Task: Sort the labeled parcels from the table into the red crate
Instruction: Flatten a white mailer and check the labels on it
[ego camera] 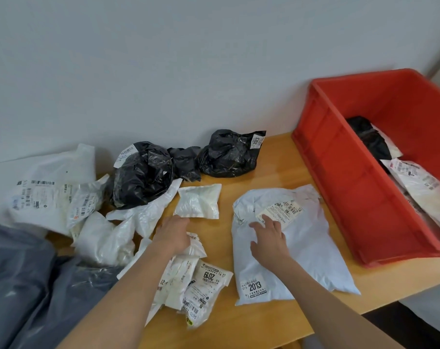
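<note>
The big white parcel (289,238) lies flat on the surface (277,152) just beside the red crate (340,177). The right hand (268,241) rests spread on it, fingers released. The left hand (173,234) grips a crumpled white parcel (188,260) near the front edge.

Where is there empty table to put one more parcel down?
Bare wood shows between the small white pouch, the 2023 black bag and the red crate, and along the front edge below the 2013 mailer. The left side is piled with parcels.
</note>
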### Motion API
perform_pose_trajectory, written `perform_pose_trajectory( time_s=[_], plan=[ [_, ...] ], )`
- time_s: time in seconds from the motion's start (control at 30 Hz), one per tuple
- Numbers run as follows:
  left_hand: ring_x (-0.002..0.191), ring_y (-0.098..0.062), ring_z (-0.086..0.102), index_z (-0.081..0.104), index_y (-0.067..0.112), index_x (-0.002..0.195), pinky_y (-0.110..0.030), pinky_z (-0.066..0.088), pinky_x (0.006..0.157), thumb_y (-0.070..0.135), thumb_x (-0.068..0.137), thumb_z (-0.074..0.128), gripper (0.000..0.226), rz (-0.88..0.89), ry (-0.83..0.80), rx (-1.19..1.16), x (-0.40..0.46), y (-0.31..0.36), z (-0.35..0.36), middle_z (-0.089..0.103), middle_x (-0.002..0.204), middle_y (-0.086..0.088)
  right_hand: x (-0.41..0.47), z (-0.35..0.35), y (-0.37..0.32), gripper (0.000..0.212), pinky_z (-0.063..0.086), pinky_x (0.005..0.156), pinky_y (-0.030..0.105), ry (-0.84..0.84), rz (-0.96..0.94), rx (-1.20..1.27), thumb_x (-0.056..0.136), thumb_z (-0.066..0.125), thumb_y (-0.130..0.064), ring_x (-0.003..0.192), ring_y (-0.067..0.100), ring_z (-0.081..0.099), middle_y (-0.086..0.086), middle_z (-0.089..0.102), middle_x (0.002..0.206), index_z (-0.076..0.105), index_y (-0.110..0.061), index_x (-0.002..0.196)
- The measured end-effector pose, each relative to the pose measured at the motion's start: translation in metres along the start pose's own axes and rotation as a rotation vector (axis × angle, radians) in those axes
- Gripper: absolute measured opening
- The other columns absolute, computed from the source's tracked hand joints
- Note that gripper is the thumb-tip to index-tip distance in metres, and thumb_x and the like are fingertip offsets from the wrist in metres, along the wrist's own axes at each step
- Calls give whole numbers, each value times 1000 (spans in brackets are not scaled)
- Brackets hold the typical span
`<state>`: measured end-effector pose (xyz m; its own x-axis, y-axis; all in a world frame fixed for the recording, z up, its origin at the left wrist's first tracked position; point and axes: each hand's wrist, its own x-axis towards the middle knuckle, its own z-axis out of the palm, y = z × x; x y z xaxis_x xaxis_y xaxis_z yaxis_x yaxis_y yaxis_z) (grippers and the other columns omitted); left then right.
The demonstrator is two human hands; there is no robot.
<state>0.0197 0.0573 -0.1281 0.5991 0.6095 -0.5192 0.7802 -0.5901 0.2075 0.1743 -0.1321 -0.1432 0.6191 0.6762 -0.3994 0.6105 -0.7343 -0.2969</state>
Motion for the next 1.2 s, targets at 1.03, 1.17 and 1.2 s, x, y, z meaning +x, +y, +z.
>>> perform_pose_trajectory(
  time_s=[1.03, 1.17, 1.2],
  plan=[
    [134, -28, 41, 39, 12, 145, -36, 38, 106, 10, 98, 44, 48, -354, -43, -756, -25, -12, -7, 39, 149, -10, -11, 24, -80, 55, 48, 71, 14, -465, -60, 689, 97, 52, -20, 94, 10, 57, 8, 51, 138, 35, -33, 147],
    [128, -25, 44, 38, 12, 147, -31, 40, 92, 16, 101, 42, 46, -359, -49, -829, -26, -5, -1, 42, 146, -8, -11, 22, -80, 63, 49, 78, 20, -473, -60, 698, 97, 50, -16, 114, 19, 57, 3, 36, 151, 23, -34, 152],
    [124, -25, 45, 36, 12, 147, -32, 40, 94, 15, 101, 43, 47, -355, -34, -849, -27, -3, 0, 43, 145, -8, -11, 22, -80, 65, 48, 78, 19, -459, -60, 708, 97, 50, -15, 119, 20, 55, 1, 33, 153, 21, -34, 152]
  ],
)
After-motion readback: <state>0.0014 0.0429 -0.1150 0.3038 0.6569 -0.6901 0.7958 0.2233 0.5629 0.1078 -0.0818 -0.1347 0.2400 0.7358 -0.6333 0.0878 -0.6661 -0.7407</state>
